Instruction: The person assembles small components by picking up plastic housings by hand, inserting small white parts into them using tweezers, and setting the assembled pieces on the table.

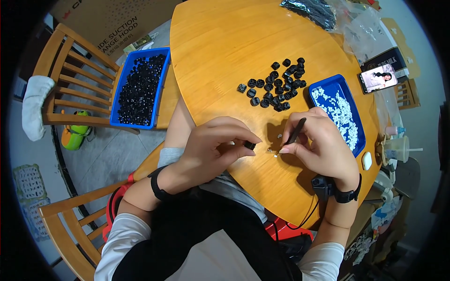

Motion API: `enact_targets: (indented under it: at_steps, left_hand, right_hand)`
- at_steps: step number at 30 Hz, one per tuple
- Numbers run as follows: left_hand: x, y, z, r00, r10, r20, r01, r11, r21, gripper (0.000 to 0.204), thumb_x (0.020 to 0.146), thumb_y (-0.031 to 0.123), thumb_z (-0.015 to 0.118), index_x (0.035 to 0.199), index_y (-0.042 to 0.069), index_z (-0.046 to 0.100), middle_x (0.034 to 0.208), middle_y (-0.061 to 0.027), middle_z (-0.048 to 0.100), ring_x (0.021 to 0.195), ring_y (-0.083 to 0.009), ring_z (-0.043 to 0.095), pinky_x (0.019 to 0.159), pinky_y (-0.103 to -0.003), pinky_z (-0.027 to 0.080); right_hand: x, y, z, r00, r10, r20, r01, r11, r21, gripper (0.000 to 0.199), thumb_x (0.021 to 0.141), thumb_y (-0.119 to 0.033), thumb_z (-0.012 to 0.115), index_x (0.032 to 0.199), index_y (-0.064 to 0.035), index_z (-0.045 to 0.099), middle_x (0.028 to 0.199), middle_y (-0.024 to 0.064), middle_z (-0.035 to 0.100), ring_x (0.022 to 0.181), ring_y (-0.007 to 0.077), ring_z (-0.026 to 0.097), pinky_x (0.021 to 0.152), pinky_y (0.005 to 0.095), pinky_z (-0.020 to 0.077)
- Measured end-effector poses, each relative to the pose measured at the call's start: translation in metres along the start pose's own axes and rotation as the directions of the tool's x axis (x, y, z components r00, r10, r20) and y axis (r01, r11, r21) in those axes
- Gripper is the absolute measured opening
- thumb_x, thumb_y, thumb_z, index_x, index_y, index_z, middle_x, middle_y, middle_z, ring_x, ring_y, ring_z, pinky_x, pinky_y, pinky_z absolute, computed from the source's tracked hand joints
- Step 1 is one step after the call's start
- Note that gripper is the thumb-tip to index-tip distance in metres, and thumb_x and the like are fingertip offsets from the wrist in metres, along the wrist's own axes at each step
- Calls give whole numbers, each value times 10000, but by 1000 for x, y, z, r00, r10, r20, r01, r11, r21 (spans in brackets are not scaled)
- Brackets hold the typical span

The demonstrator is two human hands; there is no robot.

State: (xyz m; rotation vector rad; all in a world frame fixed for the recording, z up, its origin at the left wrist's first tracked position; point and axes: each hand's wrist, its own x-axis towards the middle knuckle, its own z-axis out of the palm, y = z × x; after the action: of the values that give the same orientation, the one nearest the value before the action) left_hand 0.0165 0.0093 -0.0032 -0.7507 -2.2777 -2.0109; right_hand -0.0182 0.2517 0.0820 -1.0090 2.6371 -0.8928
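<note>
Both grips are narrow: the left hand pinches a black cube-like part between thumb and forefinger, and the right hand holds a slim black tool, probably tweezers, like a pen. Whether its tips are closed on anything I cannot tell.

At far left, a blue tray full of small black parts rests on a wooden chair seat. Next comes the left hand, its part just above the table. Beyond it lies a loose group of black cube-like pieces. Tiny white pieces lie between the hands, right by the tool's tip. Past the right hand, another blue tray holds many more white pieces.

For such fine work, I would brace the right hand's edge on the tabletop, squeeze lightly so a white piece doesn't spring away, and turn the black part's working face toward the tip.
</note>
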Motion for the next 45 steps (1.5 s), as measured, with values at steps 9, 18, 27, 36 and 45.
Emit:
enact_targets:
  at_steps: [9, 18, 27, 36, 45]
  left_hand:
    - [0, 4, -2, 999, -45, 5, 46, 998, -31, 266, 738, -127, 775, 966, 5, 740, 979, -85, 684, 829, -148, 666, 655, -255, 548]
    - [-5, 4, 0, 989, -149, 2, 148, 982, -117, 260, 767, -131, 759, 993, -7, 723, 1006, -82, 688, 812, -108, 636, 683, -229, 527]
    - [-4, 3, 6, 991, -120, 67, 124, 990, -66, 240, 773, -87, 778, 993, -6, 723, 945, -81, 701, 791, -120, 637, 707, -236, 523]
    - [-2, 4, 9, 999, -22, 27, 22, 1000, -4, 254, 746, -13, 830, 981, 29, 742, 907, -70, 716, 762, -153, 647, 671, -264, 517]
    - [-2, 2, 8, 1000, 3, 28, -3, 1000, 15, 263, 748, -18, 830, 992, 27, 743, 918, -74, 710, 760, -142, 637, 666, -259, 515]
  right_hand:
    - [1, 1, 6, 999, 8, 35, -7, 999, -33, 249, 721, -127, 833, 830, -89, 612, 701, 5, 616, 672, 215, 541, 777, 322, 392]
    - [2, -2, 1, 998, -55, -18, 54, 997, -60, 239, 730, -114, 829, 827, -65, 616, 722, 25, 633, 680, 195, 546, 750, 301, 398]
    - [-4, -17, 3, 976, 121, -178, -63, 951, 304, 174, 794, -93, 810, 804, -44, 643, 803, 29, 684, 734, 104, 528, 632, 228, 392]
    - [-3, -18, 5, 983, 51, -176, -11, 975, 222, 163, 800, -97, 809, 800, -44, 654, 805, 30, 684, 734, 106, 518, 646, 240, 405]
    - [-2, -21, 8, 976, -8, -217, 43, 987, 157, 164, 786, -116, 819, 792, -58, 666, 793, 26, 703, 734, 132, 520, 666, 260, 410]
